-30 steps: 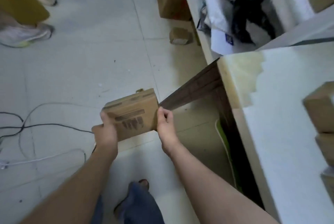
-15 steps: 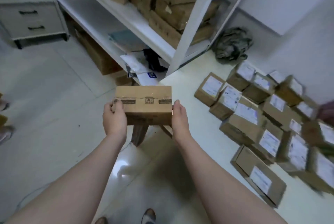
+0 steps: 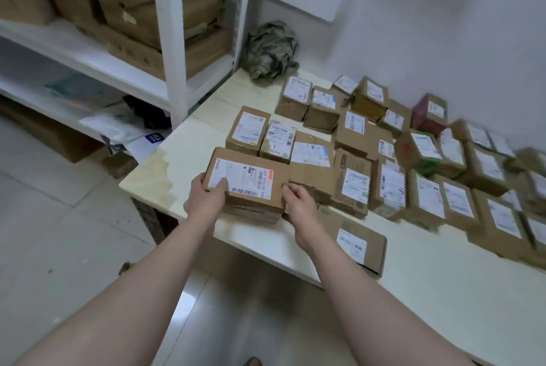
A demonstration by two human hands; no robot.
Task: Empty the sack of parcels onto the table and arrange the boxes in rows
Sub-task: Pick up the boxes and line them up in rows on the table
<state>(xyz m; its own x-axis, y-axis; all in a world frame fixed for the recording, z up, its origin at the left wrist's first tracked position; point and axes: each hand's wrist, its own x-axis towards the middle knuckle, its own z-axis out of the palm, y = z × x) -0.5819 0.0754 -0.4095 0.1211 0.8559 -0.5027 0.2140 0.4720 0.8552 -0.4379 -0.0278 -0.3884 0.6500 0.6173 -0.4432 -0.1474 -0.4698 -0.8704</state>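
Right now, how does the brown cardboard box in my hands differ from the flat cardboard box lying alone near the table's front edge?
The held brown cardboard box is gripped by the left hand and right hand; the lone flat cardboard box lies untouched. The held box meets the rows of boxes; the lone one lies apart, nearer the table edge. Both show white labels facing up.

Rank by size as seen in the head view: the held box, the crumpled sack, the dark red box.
1. held box, though it is nearest the camera, so unsure
2. crumpled sack
3. dark red box
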